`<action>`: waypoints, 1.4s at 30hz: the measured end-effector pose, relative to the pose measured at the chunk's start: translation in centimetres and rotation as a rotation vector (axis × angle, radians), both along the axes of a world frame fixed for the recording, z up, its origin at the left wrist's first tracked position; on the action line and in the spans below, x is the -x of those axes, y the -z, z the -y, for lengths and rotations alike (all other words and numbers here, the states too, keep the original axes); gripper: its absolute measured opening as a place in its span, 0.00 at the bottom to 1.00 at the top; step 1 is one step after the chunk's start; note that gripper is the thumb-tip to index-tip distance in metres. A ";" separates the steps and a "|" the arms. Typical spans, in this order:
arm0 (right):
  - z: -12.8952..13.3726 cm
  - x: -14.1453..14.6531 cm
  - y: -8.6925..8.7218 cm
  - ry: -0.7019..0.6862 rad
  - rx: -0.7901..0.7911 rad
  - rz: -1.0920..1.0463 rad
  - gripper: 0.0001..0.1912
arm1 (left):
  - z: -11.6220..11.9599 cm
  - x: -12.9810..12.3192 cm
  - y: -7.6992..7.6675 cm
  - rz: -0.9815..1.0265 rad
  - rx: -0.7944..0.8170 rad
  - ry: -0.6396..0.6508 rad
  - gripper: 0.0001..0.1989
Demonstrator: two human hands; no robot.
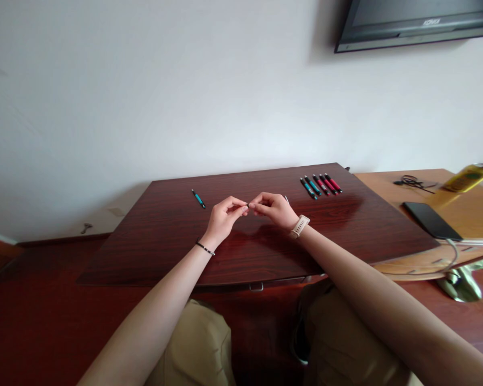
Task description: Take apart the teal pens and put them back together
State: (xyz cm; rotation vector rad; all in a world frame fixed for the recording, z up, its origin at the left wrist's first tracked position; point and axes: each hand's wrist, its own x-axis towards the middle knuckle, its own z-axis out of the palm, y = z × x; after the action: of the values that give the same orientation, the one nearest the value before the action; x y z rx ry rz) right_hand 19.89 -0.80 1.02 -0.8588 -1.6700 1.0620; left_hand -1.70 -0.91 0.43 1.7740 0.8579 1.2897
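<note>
Above the middle of the dark red-brown table (177, 241), my left hand (226, 214) and my right hand (274, 209) meet fingertip to fingertip. Both are closed in a pinch. A small dark thing (248, 205) shows between the fingertips; its kind is too small to make out. Behind my right hand a thin pale tip (287, 199) sticks out, the rest of it hidden. A teal and black pen (198, 199) lies alone to the left. On the right, several pens (321, 185), teal and red with black ends, lie side by side in a row.
A lower wooden desk (475, 212) adjoins on the right, bearing a black phone (431, 220), a coiled black cable (412, 183) and a yellow can (469, 178). A white cable (453, 254) hangs at its edge. A screen (422, 24) hangs on the wall above.
</note>
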 end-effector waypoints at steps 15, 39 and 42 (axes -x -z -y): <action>-0.3 -0.2 1.0 -0.039 -0.201 0.194 0.18 | 0.0 0.4 0.0 -0.036 -0.037 -0.078 0.12; -3.7 -9.4 3.1 0.692 -0.047 0.689 0.11 | -0.4 1.9 1.2 -0.070 0.001 -0.043 0.13; -3.9 -9.6 3.6 0.665 -0.030 0.788 0.08 | -0.5 1.9 1.2 -0.070 -0.001 -0.044 0.13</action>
State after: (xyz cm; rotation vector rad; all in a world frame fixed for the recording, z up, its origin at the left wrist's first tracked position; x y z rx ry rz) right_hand 29.50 3.14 -2.60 -1.8051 -1.7708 0.2264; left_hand -3.59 -0.45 -0.81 1.8193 0.9407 1.2621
